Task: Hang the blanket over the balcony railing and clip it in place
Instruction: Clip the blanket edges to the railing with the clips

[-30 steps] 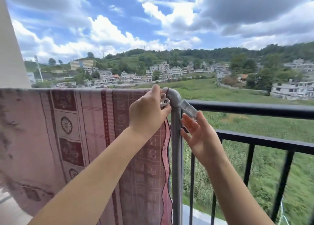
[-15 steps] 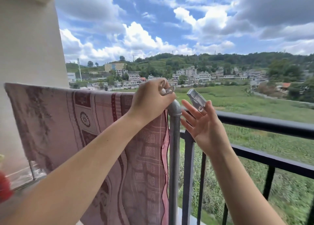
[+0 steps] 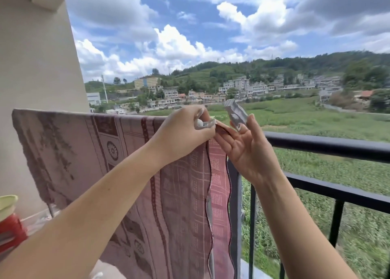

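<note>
A pink patterned blanket (image 3: pixel 118 165) hangs over the left stretch of the balcony railing (image 3: pixel 329 146), down to near the floor. My left hand (image 3: pixel 183 133) grips a clear plastic clip (image 3: pixel 205 124) at the blanket's top right corner, right at the railing's corner post. My right hand (image 3: pixel 247 150) is just to the right, palm toward me. Its fingers pinch the blanket's edge and also hold a second clear clip (image 3: pixel 235 116), which sticks up above the fingertips.
A cream wall (image 3: pixel 38 72) closes the left side. At the lower left a red stool (image 3: pixel 11 230) carries a pale green basin (image 3: pixel 7 205). The black railing bars (image 3: pixel 335 224) run to the right, with green fields and houses far beyond.
The view has swung right and down a little. My left hand brought its clip down onto the blanket's corner. My right hand moved in to the blanket's edge, raising its own clip.
</note>
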The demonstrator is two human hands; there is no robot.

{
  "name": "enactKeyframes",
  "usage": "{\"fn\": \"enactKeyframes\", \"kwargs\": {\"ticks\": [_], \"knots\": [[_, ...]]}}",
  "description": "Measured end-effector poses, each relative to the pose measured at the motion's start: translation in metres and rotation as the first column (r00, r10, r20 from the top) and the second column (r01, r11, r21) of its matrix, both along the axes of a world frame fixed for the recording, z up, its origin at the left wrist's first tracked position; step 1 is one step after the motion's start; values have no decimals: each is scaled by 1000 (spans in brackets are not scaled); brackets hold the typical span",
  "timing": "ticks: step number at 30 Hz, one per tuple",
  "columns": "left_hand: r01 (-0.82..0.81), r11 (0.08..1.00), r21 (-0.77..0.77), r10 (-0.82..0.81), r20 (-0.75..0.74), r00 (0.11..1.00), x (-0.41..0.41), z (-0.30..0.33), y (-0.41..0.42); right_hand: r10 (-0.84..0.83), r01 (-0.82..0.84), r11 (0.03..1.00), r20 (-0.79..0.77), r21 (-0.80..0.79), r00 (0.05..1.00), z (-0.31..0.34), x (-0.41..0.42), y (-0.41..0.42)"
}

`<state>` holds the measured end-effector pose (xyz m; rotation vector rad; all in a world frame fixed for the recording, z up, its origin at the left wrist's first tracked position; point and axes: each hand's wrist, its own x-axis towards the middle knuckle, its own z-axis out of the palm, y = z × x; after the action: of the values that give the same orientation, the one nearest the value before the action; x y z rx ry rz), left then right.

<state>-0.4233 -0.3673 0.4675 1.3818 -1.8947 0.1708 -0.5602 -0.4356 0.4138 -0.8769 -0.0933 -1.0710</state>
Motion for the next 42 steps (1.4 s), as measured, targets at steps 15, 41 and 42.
{"fn": "enactKeyframes", "kwargs": {"ticks": [15, 41, 42], "knots": [[107, 979, 174, -185, 537, 823, 2, 56, -38, -550, 476, 833, -321, -284, 771, -17, -29, 17], [378, 882, 282, -413, 72, 908, 19, 43, -39, -852, 515, 518, -356, -683, 385, 3, -13, 27], [371, 888, 271, -403, 73, 912, 18, 43, -37, -845, 503, 530, -370, -683, 387, 0, -14, 27]]}}
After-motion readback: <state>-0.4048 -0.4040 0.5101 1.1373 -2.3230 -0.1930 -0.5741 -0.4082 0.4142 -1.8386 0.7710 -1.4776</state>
